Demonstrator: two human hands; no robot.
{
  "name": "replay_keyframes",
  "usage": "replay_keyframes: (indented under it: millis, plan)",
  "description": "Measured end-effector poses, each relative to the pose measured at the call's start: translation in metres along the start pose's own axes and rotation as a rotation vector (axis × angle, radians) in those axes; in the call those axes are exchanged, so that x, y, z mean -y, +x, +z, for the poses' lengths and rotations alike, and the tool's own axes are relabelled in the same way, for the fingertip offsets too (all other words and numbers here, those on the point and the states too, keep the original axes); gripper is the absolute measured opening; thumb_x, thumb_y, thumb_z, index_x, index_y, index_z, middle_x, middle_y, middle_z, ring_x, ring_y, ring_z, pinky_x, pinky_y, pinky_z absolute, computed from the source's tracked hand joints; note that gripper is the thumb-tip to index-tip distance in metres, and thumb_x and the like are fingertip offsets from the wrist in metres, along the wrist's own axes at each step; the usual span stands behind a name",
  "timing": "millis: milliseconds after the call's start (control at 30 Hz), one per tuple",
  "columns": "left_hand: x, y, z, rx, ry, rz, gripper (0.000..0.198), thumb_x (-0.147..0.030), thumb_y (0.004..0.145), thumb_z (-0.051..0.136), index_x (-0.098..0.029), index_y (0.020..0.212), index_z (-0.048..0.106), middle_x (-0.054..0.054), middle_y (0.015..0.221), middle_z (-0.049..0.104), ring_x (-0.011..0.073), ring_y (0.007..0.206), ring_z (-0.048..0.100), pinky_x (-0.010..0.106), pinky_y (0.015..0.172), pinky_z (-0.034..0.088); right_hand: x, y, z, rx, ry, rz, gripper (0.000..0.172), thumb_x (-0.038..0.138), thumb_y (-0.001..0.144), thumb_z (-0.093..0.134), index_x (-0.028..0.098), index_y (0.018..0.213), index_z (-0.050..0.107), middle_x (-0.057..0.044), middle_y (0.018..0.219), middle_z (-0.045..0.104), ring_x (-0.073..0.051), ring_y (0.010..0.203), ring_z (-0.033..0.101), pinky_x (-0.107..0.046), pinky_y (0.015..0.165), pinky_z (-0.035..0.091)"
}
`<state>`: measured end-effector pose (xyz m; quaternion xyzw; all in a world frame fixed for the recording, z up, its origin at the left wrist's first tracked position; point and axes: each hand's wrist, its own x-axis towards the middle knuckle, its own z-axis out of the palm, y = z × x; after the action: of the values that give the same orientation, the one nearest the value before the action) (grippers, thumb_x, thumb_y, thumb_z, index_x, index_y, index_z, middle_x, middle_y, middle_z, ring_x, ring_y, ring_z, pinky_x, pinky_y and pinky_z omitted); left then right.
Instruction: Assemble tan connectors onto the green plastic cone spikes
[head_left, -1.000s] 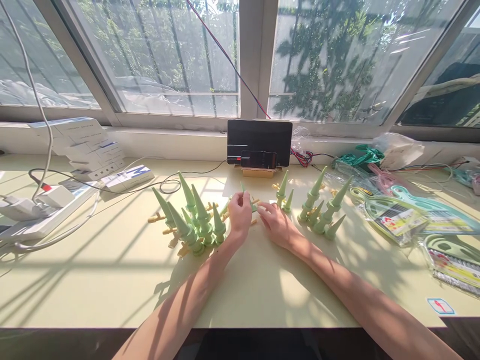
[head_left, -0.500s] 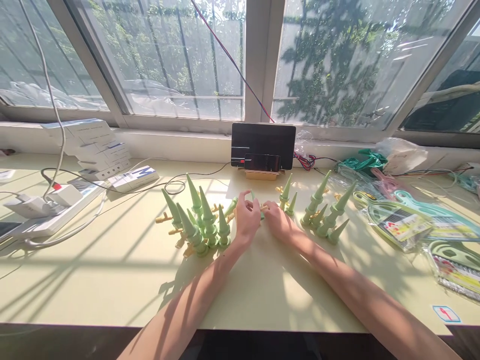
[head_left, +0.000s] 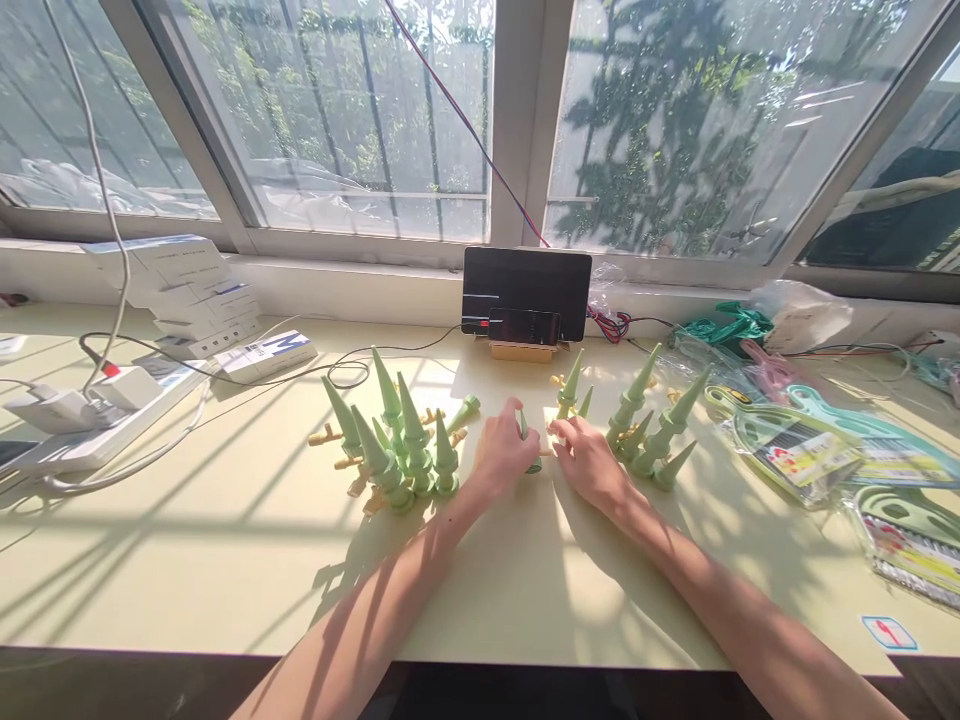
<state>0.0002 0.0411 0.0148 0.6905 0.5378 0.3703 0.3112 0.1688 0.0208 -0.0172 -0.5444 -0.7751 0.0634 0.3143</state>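
In the middle of the table, my left hand [head_left: 504, 442] is closed around a small upright green cone-topped piece [head_left: 534, 465], partly hidden by the fingers. A short yellow peg [head_left: 546, 453] juts from its right side. Just right of it is my right hand [head_left: 592, 462], fingers loosely curled and apart, with nothing visible in them. Several green spiked pieces with yellow pegs [head_left: 414, 440] stand grouped to the left of my left hand. One green piece [head_left: 463, 410] leans or lies behind that group. More green cone pieces [head_left: 667, 430] stand beyond and right of my right hand.
A black tablet [head_left: 526, 285] with a phone before it rests on a stand at the back. White boxes [head_left: 187, 295] and a power strip [head_left: 112, 425] with cables lie left. Bagged green items [head_left: 795, 440] and crumpled plastic [head_left: 799, 305] lie right.
My right hand has let go of the yellow peg and drawn back to the right, its fingers opening. My left hand has shifted slightly right and nearer with the green piece.
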Motion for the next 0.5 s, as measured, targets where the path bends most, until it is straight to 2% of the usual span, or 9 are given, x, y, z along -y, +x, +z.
replay_keyframes:
  millis: [200,400,500]
  plan:
    - [0.0,-0.003,0.002,0.024,0.232,0.081,0.03,-0.021,0.079,0.055,-0.022,0.109,0.061,-0.004,0.052,0.047,0.0188,0.051,0.049,0.027,0.052,0.028,-0.002,0.004,0.0,-0.008,-0.037,0.054,0.027,0.015,0.094,0.042,0.02,0.109,0.065,-0.007,0.097,0.06,-0.016,0.069,0.056,-0.028,0.066,0.044]
    - [-0.011,-0.004,-0.003,0.121,0.497,-0.006,0.03,-0.034,0.093,0.046,-0.02,0.117,0.059,0.003,0.067,0.06,0.0228,0.063,0.06,0.029,0.057,0.035,0.003,0.006,0.001,0.078,-0.065,0.169,0.034,0.025,0.101,0.035,0.018,0.116,0.064,-0.008,0.096,0.062,-0.018,0.073,0.057,-0.026,0.063,0.037]
    - [-0.016,-0.005,-0.005,0.104,0.577,-0.041,0.037,-0.044,0.099,0.037,-0.02,0.115,0.06,0.008,0.077,0.066,0.0255,0.07,0.065,0.03,0.06,0.038,0.006,0.006,-0.001,0.084,-0.072,0.187,0.039,0.03,0.103,0.03,0.018,0.114,0.064,-0.008,0.093,0.061,-0.019,0.071,0.057,-0.027,0.062,0.035]
